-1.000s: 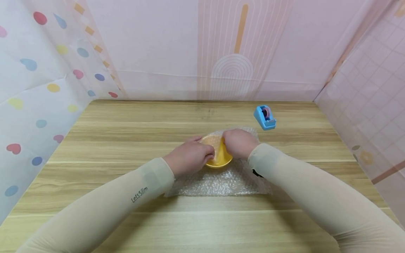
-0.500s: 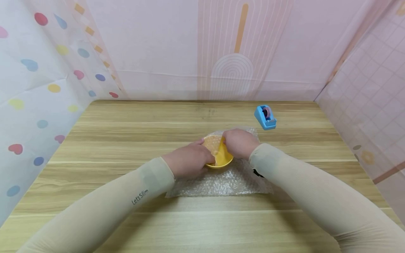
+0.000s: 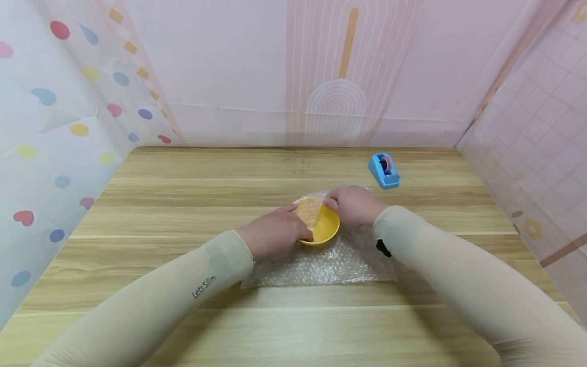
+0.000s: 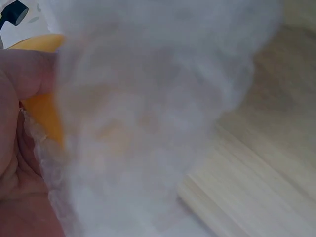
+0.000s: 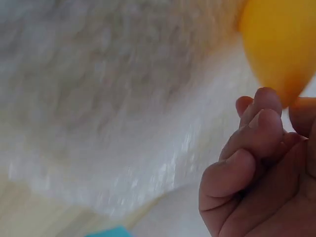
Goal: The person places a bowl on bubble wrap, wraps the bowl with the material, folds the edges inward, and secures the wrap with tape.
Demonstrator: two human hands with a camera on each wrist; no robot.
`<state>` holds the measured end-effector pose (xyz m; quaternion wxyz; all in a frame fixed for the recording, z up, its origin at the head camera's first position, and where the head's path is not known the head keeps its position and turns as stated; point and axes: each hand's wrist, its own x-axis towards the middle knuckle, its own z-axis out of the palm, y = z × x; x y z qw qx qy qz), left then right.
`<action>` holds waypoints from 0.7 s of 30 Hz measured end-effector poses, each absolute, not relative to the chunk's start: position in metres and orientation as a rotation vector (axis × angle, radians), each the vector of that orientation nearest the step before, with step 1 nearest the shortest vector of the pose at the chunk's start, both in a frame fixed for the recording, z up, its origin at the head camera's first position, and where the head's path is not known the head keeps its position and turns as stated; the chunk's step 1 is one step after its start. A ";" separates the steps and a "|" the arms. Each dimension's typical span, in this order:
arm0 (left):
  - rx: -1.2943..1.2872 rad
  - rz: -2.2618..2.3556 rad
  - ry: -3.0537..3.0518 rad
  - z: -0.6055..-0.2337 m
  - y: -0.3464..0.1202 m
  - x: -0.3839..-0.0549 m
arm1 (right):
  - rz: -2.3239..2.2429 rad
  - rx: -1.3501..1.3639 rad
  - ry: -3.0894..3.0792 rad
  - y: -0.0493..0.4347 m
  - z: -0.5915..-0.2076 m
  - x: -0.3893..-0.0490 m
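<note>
A yellow bowl (image 3: pixel 327 227) stands mouth up on a sheet of bubble wrap (image 3: pixel 321 267) on the wooden table. A flap of the wrap is folded over the bowl's left side and into its mouth. My left hand (image 3: pixel 275 232) grips the bowl's left side through this flap, one digit reaching inside over the near rim. At the far right rim my right hand (image 3: pixel 355 205) pinches the bowl (image 5: pixel 279 44) between thumb and fingertips. Blurred bubble wrap (image 4: pixel 143 113) fills most of the left wrist view and hides the far side of the bowl.
Behind and right of the bowl stands a blue tape dispenser (image 3: pixel 384 172) with a pinkish roll. Patterned sheets (image 3: pixel 229 76) hang along the back and both sides of the table (image 3: pixel 183 173).
My right hand has shifted slightly right, and its thumb now shows at the rim. More of the bowl's inside shows. My left fingers have loosened from a tighter curl and spread along the flap.
</note>
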<state>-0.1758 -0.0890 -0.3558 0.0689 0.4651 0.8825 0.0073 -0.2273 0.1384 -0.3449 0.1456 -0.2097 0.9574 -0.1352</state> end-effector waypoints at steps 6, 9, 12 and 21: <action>1.350 0.038 2.643 -0.354 -0.088 -0.175 | -0.508 -0.374 2.862 0.166 -0.331 -0.233; 1.351 0.028 2.647 -0.354 -0.088 -0.175 | -0.525 -0.276 2.917 0.179 -0.329 -0.235; 1.368 0.023 2.656 -0.354 -0.088 -0.175 | -0.516 -0.214 2.892 0.188 -0.332 -0.238; 1.388 0.043 2.662 -0.355 -0.088 -0.174 | -0.412 -0.133 2.731 0.198 -0.341 -0.241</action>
